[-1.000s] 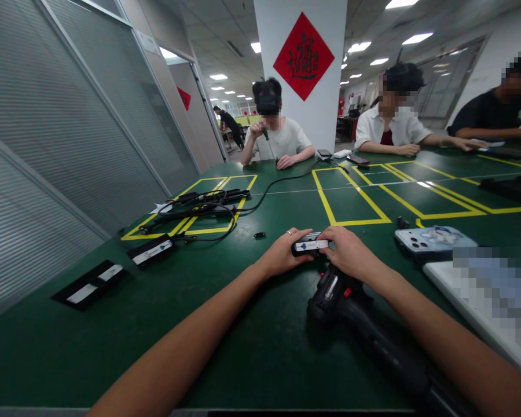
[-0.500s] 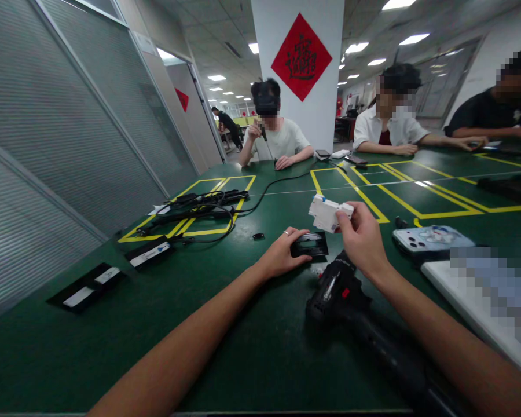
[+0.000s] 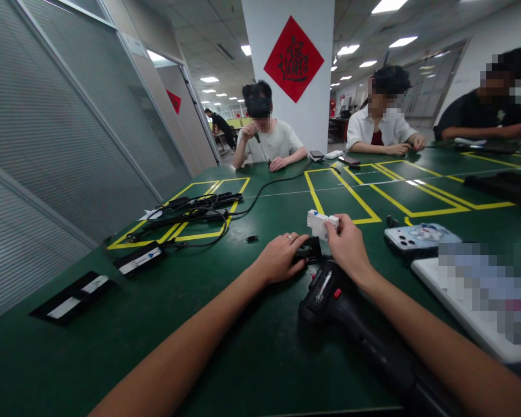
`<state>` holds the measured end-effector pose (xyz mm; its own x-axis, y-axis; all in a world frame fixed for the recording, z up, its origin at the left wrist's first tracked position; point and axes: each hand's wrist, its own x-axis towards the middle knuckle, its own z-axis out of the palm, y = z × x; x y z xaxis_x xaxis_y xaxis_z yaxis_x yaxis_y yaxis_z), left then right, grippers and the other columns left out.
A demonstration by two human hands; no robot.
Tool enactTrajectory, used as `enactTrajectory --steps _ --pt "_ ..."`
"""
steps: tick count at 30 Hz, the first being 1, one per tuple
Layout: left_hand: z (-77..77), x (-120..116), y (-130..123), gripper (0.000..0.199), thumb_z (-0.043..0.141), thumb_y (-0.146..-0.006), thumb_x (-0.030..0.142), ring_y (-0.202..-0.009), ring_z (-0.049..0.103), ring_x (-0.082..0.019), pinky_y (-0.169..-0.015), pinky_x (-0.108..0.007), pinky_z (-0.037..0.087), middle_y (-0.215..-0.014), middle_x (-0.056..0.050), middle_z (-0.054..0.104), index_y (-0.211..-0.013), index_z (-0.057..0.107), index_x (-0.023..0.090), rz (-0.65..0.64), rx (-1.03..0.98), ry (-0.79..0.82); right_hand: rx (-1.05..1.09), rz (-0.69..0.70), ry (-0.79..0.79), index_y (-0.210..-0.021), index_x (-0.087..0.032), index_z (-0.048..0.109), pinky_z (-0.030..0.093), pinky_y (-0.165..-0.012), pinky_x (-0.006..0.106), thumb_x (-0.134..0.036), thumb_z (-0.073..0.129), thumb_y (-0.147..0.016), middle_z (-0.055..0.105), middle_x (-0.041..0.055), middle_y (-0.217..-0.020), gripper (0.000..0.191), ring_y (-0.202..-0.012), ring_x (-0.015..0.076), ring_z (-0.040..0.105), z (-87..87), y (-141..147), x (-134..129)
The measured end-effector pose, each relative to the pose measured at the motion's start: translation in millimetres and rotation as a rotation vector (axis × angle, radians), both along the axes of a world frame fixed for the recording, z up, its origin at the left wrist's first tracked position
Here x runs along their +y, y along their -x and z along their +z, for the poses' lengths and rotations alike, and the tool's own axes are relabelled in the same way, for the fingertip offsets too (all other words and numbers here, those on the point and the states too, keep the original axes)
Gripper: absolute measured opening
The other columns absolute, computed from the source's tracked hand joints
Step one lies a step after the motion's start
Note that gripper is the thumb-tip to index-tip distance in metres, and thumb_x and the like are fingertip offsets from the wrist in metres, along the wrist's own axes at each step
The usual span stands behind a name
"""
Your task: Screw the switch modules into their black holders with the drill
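My right hand (image 3: 348, 248) pinches a white miniature circuit breaker (image 3: 318, 224) with a small blue part on its upper left. The breaker is held above the far edge of a black rectangular plate (image 3: 315, 248) with an opening in it. My left hand (image 3: 282, 258), a ring on one finger, grips this plate from the left, thumb near and fingers far, and covers much of it. Whether the breaker touches the plate I cannot tell. Just below my right hand lies a black cordless drill (image 3: 325, 295) with a red button, its handle running to the lower right.
Black plates with white strips (image 3: 72, 298) lie at the left. Beyond them is a heap of black cables (image 3: 191, 211). A small black piece (image 3: 252, 238) lies ahead of my left hand. A phone (image 3: 421, 236) and a white-edged device (image 3: 438, 301) lie right. Several people sit across the table.
The breaker has come lower and closer to the black plate. My left hand has shifted over more of the plate. The whole view has slid slightly.
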<state>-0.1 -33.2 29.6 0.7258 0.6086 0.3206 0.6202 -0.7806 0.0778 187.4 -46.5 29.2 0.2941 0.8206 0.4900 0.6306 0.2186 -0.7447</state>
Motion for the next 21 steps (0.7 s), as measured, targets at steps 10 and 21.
enactTrajectory --steps 10,21 --pt "44.2 -25 45 0.046 0.039 -0.086 0.045 -0.086 0.061 -0.024 -0.076 -0.038 0.048 -0.103 -0.01 0.062 -0.124 0.041 0.019 0.485 -0.142 0.25 -0.019 0.039 0.043 -0.102 -0.014 0.058 0.05 -0.07 0.036 -0.036 0.05 -0.09 0.064 0.0026 -0.085 0.026 -0.075 0.0161 0.062 3.1 3 -4" --pt "10.2 -100 202 0.05 0.039 -0.079 0.063 -0.079 0.066 -0.03 -0.068 -0.041 0.053 -0.092 -0.007 0.066 -0.106 0.048 0.022 1.045 -0.077 0.487 0.001 0.082 0.04 -0.102 -0.015 0.057 0.049 -0.071 0.036 -0.034 0.051 -0.09 0.063 0.0022 -0.085 0.024 -0.075 0.0163 0.061 7.3 8 -6"
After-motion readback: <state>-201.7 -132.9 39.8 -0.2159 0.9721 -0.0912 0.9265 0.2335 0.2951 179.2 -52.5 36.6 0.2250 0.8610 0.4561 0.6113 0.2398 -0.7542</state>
